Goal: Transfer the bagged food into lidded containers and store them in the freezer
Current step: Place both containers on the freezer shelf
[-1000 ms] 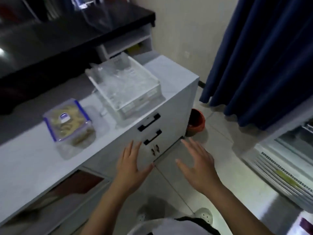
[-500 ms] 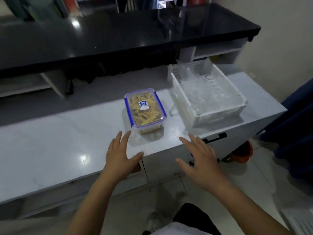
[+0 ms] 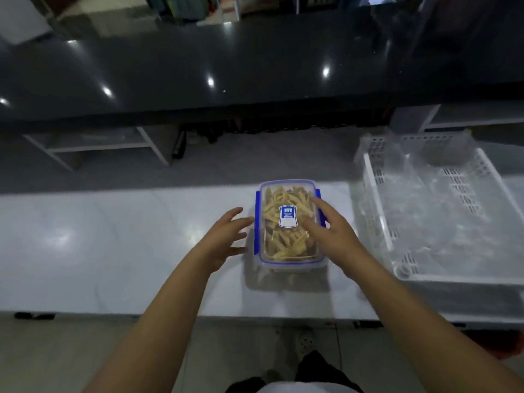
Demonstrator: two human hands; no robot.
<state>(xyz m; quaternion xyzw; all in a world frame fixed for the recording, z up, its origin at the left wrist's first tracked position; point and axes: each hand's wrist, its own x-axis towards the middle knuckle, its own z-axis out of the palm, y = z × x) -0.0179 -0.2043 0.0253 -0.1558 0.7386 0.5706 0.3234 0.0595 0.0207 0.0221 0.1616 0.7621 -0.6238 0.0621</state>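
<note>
A clear lidded container [image 3: 286, 239] with blue clips, full of pale yellow fries and bearing a blue-and-white label, stands on the white counter [image 3: 113, 251]. My left hand [image 3: 224, 239] hovers just left of it, fingers spread and relaxed, its fingertips close to the left blue clip. My right hand [image 3: 331, 231] reaches over the container's right side with straight fingers lying on or just above the lid. Neither hand grips anything.
A white slotted plastic basket [image 3: 380, 222] holding crumpled clear plastic bags stands on the counter to the right of the container. Behind runs a higher glossy black countertop [image 3: 255, 69] with open shelves beneath. The counter's front edge and tiled floor lie below my arms.
My view has swung left and closer to the counter. Both hands have moved forward from the counter's front edge to either side of the fries container.
</note>
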